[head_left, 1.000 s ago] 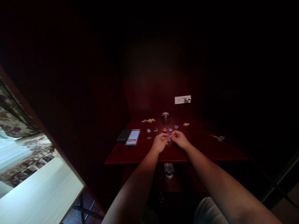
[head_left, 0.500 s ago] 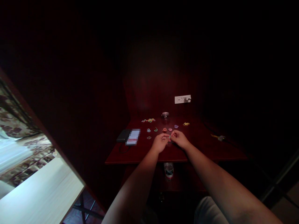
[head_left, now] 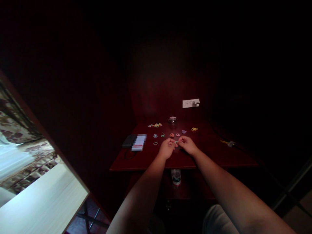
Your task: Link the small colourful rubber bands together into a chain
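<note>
- Dark red wood forms the tabletop (head_left: 146, 159) and the wall behind it; clock directions run from the hands, with twelve toward that wall.
- Left hand (head_left: 167, 148) has its fingers drawn in narrow, pinching a small green band (head_left: 176, 142) over the near-middle of the tabletop.
- Right hand (head_left: 187, 145) pinches the same band from the other side; its exact shape is too small to tell.
- Orange-red bands (head_left: 172, 135) lie at eleven o'clock, pink bands (head_left: 177, 135) at twelve, purple bands (head_left: 184, 132) at one, yellow bands (head_left: 194, 129) at two.
- Green loose bands (head_left: 162, 135) and light-blue bands (head_left: 155, 136) sit toward ten; a single band (head_left: 155, 143) is at nine.
- Mixed-colour bands (head_left: 157, 125) are spread between ten and eleven, farther back.
- Clear jar (head_left: 173, 120) stands at twelve, near the wall.
- Phone (head_left: 139, 142), pixelated, lies at nine beside a black case (head_left: 129, 141).
- White socket panel (head_left: 190, 103) is on the wall at one; a bottle (head_left: 176, 177) shows at six, below the tabletop.
</note>
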Demonstrator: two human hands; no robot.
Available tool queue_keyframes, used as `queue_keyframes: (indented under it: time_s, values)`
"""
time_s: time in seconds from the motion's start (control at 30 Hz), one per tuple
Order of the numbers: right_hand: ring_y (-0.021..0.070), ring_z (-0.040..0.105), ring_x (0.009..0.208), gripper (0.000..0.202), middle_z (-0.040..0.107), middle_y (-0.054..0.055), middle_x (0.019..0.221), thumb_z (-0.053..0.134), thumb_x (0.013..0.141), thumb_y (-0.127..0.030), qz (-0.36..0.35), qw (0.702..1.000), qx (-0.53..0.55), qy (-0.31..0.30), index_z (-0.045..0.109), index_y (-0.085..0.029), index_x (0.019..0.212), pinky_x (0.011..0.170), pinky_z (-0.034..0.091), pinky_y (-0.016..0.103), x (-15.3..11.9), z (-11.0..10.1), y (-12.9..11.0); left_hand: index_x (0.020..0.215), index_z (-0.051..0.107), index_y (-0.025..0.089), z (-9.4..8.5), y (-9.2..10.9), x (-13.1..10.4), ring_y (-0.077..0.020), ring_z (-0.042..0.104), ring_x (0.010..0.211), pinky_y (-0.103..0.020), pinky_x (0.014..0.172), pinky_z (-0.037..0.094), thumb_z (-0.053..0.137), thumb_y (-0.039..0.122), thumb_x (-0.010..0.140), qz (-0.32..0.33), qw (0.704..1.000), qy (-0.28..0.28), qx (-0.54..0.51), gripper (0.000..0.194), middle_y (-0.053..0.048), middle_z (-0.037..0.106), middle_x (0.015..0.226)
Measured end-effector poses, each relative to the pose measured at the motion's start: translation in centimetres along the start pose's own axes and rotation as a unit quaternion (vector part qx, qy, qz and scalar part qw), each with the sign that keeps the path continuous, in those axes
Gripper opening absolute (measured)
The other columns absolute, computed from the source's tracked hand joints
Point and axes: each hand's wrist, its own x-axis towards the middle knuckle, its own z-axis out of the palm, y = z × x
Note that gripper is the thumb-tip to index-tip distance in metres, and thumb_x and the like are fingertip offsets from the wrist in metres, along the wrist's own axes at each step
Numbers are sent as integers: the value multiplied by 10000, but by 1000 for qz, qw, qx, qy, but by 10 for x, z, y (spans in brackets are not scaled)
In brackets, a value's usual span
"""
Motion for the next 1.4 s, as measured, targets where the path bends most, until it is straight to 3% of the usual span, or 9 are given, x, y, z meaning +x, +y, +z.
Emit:
queue_keyframes:
  time_s: [0.3,0.57,0.9,1.4]
  values:
    - [83,427,450,127,502,-38,512,564,625,-254,-5,1000,0,2,472,-166,629,449,311,202,3,0,4,719,537,123,0,5,-1,-74,523,540,-180,523,383,503,142,702,-15,1000,3,20,43,-36,637,663]
    - [84,425,446,284,529,-17,530,527,737,-418,-16,999,-14,-39,518,-153,632,447,321,212,0,1,-2,717,544,122,0,6,-1,-76,529,559,-177,536,391,524,165,710,11,1000,1,18,49,-37,627,672]
    - [84,421,434,266,510,-28,495,577,694,-403,1,1000,0,-15,534,-148,635,441,310,213,1,0,1,781,574,119,0,-4,2,-90,553,606,-185,565,412,592,204,689,12,1000,5,17,126,-39,618,696]
    - [86,426,448,217,495,-31,508,594,674,-354,14,1000,-2,-3,551,-141,670,448,323,211,0,1,-2,754,600,122,-1,5,1,-90,523,600,-195,583,410,598,217,687,32,998,62,6,116,-22,583,652]
